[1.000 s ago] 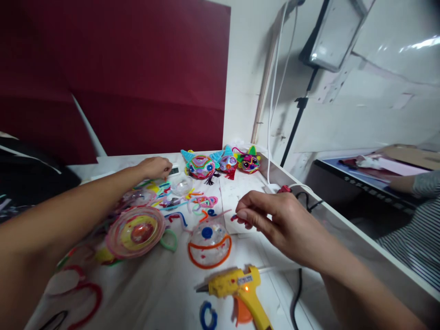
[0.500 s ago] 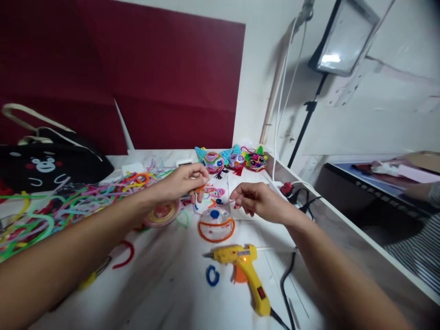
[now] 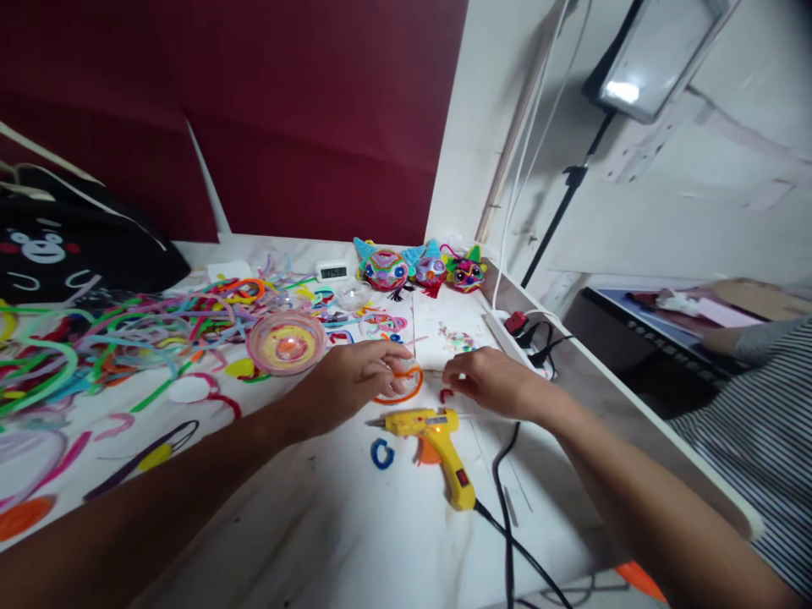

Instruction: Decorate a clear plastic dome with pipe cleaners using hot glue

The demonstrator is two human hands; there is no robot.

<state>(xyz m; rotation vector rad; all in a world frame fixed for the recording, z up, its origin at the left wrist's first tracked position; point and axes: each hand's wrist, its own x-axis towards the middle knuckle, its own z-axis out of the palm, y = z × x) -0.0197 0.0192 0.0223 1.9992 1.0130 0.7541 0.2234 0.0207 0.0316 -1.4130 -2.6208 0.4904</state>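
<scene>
My left hand (image 3: 361, 378) curls its fingers over a clear plastic dome, which bears a curved orange pipe cleaner (image 3: 415, 391) and is partly hidden by the fingers. Just to the right, my right hand (image 3: 485, 381) has its fingers bent together, with a small curled red pipe cleaner piece (image 3: 447, 395) at the fingertips. Below both hands lies a yellow hot glue gun (image 3: 437, 425), its nozzle pointing left and its light lit. A blue pipe cleaner ring (image 3: 381, 454) rests under the nozzle.
Colourful pipe cleaners (image 3: 158, 326) are heaped at left, beside a round clear dish (image 3: 287, 342). Several decorated animal heads (image 3: 385, 269) and a small digital timer (image 3: 332, 271) stand at the back. A power strip (image 3: 518, 342) and cables lie right. A person in striped clothing (image 3: 754, 423) is beyond the ledge.
My left hand has come down onto the clear dome. My right hand has lowered, and the red piece now shows at its fingertips. The whole view has shifted slightly.
</scene>
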